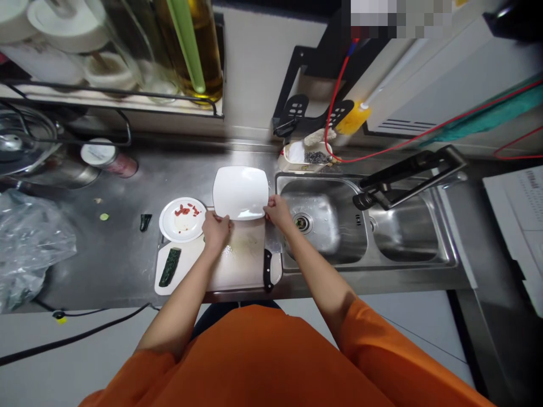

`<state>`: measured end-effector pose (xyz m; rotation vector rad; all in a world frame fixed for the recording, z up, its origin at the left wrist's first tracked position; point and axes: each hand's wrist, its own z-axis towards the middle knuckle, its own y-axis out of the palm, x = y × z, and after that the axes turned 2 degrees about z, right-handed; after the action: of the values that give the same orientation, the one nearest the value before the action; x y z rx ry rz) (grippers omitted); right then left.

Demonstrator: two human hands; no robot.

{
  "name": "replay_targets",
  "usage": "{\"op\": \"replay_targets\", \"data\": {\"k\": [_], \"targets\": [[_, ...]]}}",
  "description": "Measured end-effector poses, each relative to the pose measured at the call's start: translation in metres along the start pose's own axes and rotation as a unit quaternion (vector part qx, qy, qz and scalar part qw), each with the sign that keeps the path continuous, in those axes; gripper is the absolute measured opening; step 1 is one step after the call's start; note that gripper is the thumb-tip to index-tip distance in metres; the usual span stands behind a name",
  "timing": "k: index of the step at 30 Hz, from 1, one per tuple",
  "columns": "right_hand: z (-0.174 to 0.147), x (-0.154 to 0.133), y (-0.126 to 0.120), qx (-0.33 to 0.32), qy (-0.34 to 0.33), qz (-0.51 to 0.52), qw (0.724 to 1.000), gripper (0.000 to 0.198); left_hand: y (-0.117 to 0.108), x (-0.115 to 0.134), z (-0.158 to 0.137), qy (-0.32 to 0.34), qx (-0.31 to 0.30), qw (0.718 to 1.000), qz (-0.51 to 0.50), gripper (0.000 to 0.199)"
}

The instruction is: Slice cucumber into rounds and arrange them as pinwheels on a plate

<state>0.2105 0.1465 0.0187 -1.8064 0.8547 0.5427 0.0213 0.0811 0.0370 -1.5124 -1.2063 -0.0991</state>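
A white square plate [241, 192] is at the back of the cutting board [241, 265]. My left hand [216, 230] is closed on its near left corner, and my right hand [278, 211] pinches its near right corner. Left of it sits a round white plate [167, 221] with small red pieces [185, 211] on it. A dark green piece of cucumber [170, 267] lies on the board's left part. By the board's right end is a cleaver with a black handle [267, 270]; its blade is mostly hidden. Wet bits lie on the board between my arms.
To the right is a double sink [335, 226] with a black faucet [394, 181]. A caddy [297, 161] with a steel scourer stands behind it. Cucumber ends [145, 222], a plastic bag [34, 249] and a jar [109, 158] are on the left. Overhead, a rack [169, 104] holds bottles.
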Motion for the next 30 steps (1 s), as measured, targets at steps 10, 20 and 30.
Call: {"op": "replay_targets", "data": {"k": [10, 20, 30], "targets": [[-0.103, 0.033, 0.006, -0.03, 0.032, -0.064, 0.997, 0.013, -0.024, -0.048, -0.082, -0.047, -0.107, 0.993, -0.007, 0.02], [-0.116, 0.028, 0.012, -0.03, 0.026, -0.158, 0.987, 0.02, -0.016, -0.067, -0.092, -0.07, -0.12, 0.99, -0.031, 0.021], [-0.121, 0.012, 0.012, -0.056, 0.057, -0.221, 0.972, 0.028, -0.018, -0.074, -0.093, -0.04, -0.114, 0.993, -0.003, 0.027]]}}
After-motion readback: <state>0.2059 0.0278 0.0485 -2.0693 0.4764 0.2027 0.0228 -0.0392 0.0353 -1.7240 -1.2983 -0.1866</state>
